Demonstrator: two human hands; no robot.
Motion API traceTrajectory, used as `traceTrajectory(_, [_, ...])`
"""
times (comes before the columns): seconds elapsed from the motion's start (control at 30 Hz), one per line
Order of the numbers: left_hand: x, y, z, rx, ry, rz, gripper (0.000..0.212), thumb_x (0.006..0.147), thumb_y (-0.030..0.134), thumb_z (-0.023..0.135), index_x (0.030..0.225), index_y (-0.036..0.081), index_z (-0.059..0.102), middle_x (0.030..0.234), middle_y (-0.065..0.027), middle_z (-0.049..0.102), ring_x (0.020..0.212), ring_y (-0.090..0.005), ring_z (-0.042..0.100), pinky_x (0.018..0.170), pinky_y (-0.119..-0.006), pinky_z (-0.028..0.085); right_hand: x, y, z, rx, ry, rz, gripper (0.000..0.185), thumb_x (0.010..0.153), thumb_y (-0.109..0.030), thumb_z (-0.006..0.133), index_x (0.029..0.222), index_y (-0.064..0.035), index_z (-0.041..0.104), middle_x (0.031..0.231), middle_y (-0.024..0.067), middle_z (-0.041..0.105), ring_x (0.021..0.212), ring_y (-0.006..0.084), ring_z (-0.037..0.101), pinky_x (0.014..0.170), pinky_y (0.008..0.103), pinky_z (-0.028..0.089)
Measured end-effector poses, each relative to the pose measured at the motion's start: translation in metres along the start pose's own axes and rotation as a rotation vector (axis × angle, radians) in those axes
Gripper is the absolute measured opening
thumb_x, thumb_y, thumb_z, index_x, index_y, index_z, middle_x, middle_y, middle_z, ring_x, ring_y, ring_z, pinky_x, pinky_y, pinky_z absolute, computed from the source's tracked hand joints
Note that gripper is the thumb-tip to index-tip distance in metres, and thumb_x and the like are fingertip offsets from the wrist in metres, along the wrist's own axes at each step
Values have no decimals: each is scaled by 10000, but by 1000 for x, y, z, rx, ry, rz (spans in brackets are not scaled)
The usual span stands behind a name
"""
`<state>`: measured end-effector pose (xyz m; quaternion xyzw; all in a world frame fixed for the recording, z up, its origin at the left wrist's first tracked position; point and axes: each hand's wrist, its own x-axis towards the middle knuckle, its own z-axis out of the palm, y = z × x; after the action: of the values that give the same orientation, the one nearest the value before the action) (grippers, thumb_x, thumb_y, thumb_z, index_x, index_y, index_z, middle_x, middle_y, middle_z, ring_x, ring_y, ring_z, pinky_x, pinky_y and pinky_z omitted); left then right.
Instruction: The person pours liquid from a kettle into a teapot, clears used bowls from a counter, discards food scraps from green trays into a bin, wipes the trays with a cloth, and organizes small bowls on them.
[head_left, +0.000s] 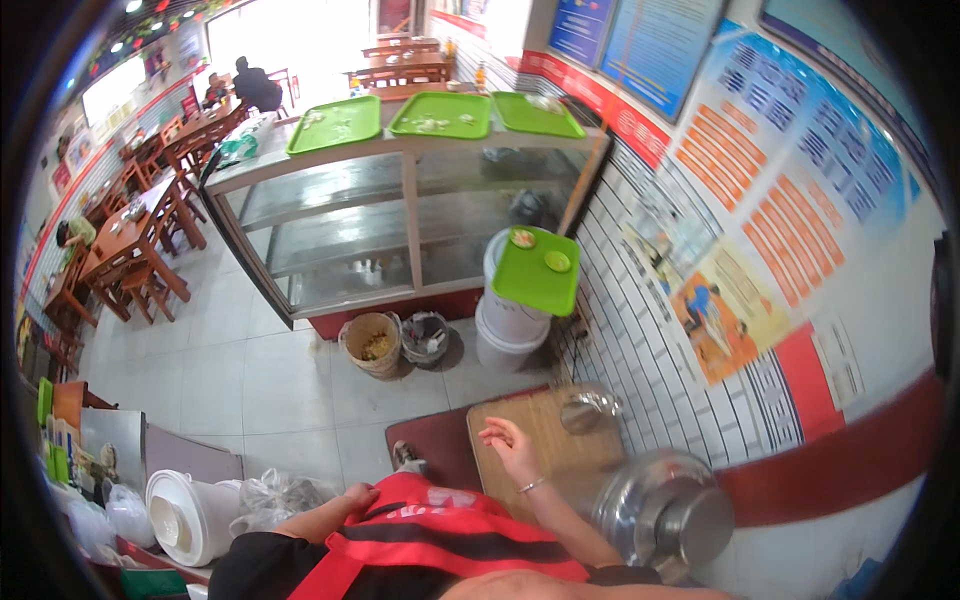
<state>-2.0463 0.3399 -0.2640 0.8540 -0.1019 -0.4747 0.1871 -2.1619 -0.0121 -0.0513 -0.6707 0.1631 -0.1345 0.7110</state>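
Note:
My right hand, with a bracelet at its wrist, hangs over a wooden board with its fingers loosely curled and nothing in them. My left hand lies at the side of the red apron; whether it grips the cloth cannot be told. At the board's far right corner stands a shiny metal bowl or pot. To the right of my forearm are large round steel vessels. A green tray bearing two small dishes rests on stacked white buckets ahead.
A glass display cabinet stands ahead, three green trays with scraps on top. Two waste bins sit at its foot. A white bucket and plastic bags are at lower left. Tiled wall on the right; wooden tables and several people at far left.

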Motion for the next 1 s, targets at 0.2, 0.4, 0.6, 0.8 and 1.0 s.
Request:
traceTrajectory(0.2, [88, 13, -106, -200, 77, 106, 384, 857, 370, 519, 978, 31, 652, 908, -131, 668, 807, -232, 637, 745, -359, 491, 117, 7, 31, 84, -80, 2, 294, 877, -11, 481, 1167, 19, 511, 955, 104, 644, 809, 128, 597, 768, 249, 483])
traceTrajectory(0.4, [138, 88, -280, -469, 243, 387, 344, 895, 343, 504, 966, 26, 618, 766, -38, 624, 662, -112, 559, 601, -267, 450, 230, -46, 79, -3, -74, -10, 272, 889, -48, 490, 1151, 19, 514, 942, 93, 641, 808, 119, 590, 766, 244, 478])
traceTrajectory(0.6, [92, 250, -498, -897, 439, 736, 382, 944, 378, 445, 1081, 38, 554, 934, -55, 618, 800, -114, 559, 723, -244, 447, 343, -96, 66, -27, 18, -171, 291, 905, -94, 518, 1172, 23, 500, 962, 89, 636, 809, 107, 582, 764, 242, 476])
traceTrajectory(0.8, [67, 340, -633, -1368, 347, 854, 642, 946, 437, 418, 1328, -62, 288, 1254, -161, 508, 1078, -200, 539, 860, -261, 438, 490, -179, 8, 18, 226, -410, 340, 919, -189, 531, 1203, -10, 480, 992, 88, 637, 801, 110, 598, 694, 212, 462])
traceTrajectory(1.0, [106, 357, -658, -1468, 203, 729, 631, 935, 452, 435, 1299, -51, 325, 1207, -152, 538, 1003, -183, 568, 784, -254, 472, 622, -224, -61, 357, 452, -178, 444, 876, -380, 586, 1164, -60, 480, 1005, 92, 635, 807, 118, 623, 609, 203, 447])
